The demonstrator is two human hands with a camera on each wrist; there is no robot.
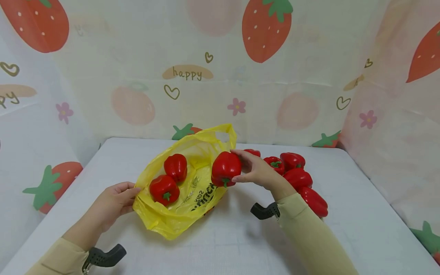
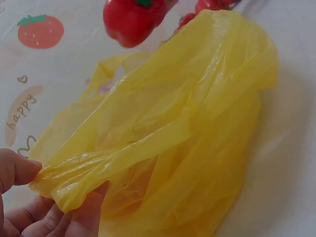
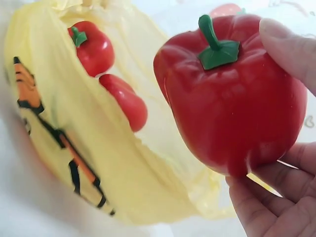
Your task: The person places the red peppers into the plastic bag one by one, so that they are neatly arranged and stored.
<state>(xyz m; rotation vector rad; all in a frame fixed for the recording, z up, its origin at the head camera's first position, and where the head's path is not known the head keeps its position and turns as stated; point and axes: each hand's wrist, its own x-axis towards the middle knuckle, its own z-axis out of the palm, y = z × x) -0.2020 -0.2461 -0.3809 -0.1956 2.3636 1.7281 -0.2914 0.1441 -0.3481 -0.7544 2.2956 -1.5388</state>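
A yellow plastic bag [image 1: 148,214] lies open on the table, with two red bell peppers [image 1: 176,168] inside it. My left hand [image 1: 115,200] pinches the bag's left rim between thumb and fingers; the left wrist view shows the gathered plastic [image 2: 74,182] there. In my right hand [image 1: 256,168] is another red bell pepper [image 1: 225,168], gripped from its right side over the bag's right edge. Its green stem [image 3: 212,42] shows clearly in the right wrist view, where the thumb and fingers hold the pepper at opposite sides.
Several more red bell peppers [image 1: 298,178] lie in a group on the white table [image 1: 357,229], right of the bag and partly behind my right forearm. A strawberry-print cloth [image 1: 268,103] hangs behind the table and along both sides.
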